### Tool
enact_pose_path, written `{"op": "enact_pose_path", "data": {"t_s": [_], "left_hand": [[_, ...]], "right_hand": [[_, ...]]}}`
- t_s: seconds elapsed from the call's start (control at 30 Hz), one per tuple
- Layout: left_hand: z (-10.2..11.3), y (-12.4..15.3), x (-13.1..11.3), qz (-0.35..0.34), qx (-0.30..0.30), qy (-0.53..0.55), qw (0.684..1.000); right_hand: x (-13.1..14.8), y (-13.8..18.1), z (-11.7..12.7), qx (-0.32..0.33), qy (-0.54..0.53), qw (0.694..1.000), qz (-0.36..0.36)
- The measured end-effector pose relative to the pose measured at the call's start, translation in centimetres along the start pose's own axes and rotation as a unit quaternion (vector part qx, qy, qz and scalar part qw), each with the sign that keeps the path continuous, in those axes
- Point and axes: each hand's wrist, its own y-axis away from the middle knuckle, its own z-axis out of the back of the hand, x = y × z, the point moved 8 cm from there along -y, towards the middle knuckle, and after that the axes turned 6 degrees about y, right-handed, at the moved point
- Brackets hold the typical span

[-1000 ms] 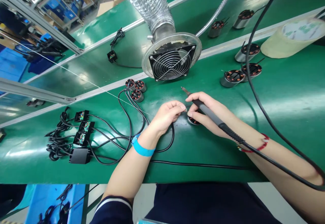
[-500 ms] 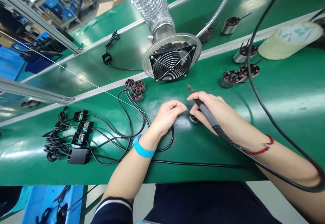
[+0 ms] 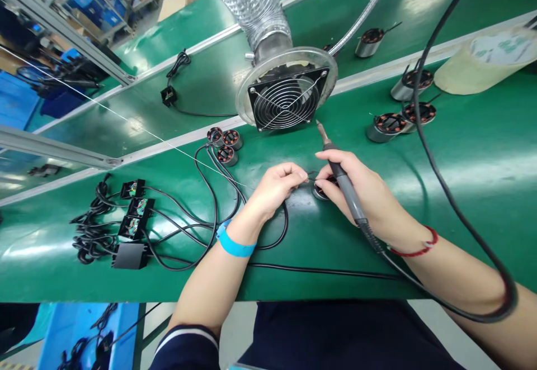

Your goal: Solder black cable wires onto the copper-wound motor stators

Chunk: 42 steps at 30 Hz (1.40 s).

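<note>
In the head view my right hand [image 3: 367,191] is closed round a soldering iron [image 3: 344,184], whose tip points up and away towards the fan. The thumb and forefinger of that hand also meet by a thin dark wire [image 3: 312,179] above a small round motor stator [image 3: 319,192] standing on the bench. Part of the stator is covered by my fingers. My left hand [image 3: 280,186] is pinched on a black cable [image 3: 286,222], its end held close to the stator's wire. Whether the two wire ends touch is too small to tell.
A fume fan [image 3: 285,104] on a foil duct stands behind my hands. Several stators [image 3: 386,127] and a tape roll [image 3: 474,71] sit right, more stators [image 3: 226,155] left of centre. Black boxes [image 3: 131,255] with coiled cables lie left. The iron's cord [image 3: 436,163] loops across the right.
The soldering iron has turned more upright, its tip shifting slightly right and away. My right wrist has moved left, and more of the thin wire between my hands shows. My left hand has barely moved.
</note>
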Motion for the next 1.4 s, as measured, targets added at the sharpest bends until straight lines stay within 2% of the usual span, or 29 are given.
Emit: {"op": "enact_pose_path", "data": {"t_s": [0.13, 0.33, 0.43, 0.53, 0.67, 0.93, 1.17, 1.3, 1.4], "left_hand": [[0.1, -0.1, 0.0, 0.008, 0.006, 0.017, 1.0], [0.2, -0.2, 0.3, 0.026, 0.022, 0.039, 0.999], [0.3, -0.3, 0.4, 0.035, 0.016, 0.037, 0.999], [0.2, -0.3, 0.4, 0.036, 0.022, 0.038, 0.998], [0.2, -0.3, 0.3, 0.034, 0.017, 0.042, 0.998], [-0.2, -0.1, 0.5, 0.035, 0.036, 0.041, 0.998], [-0.3, 0.0, 0.4, 0.03, 0.037, 0.041, 0.998], [-0.3, 0.0, 0.2, 0.022, 0.036, 0.036, 0.998], [-0.4, 0.1, 0.1, 0.017, 0.038, 0.025, 0.999]], "right_hand": [[-0.1, -0.3, -0.2, -0.032, -0.017, 0.999, -0.016], [-0.2, -0.3, -0.3, -0.037, -0.037, 0.998, -0.022], [0.7, 0.3, 0.2, -0.066, 0.005, 0.998, 0.021], [2.1, 0.9, -0.5, -0.071, 0.109, 0.988, 0.084], [2.3, 1.0, -1.5, -0.079, 0.216, 0.969, 0.091], [0.9, 0.4, -0.2, -0.101, 0.196, 0.971, 0.094], [2.9, 0.6, -0.4, -0.112, 0.271, 0.934, 0.202], [3.6, 0.5, -0.4, -0.099, 0.312, 0.918, 0.222], [3.7, 0.3, -0.3, -0.094, 0.305, 0.923, 0.217]]}}
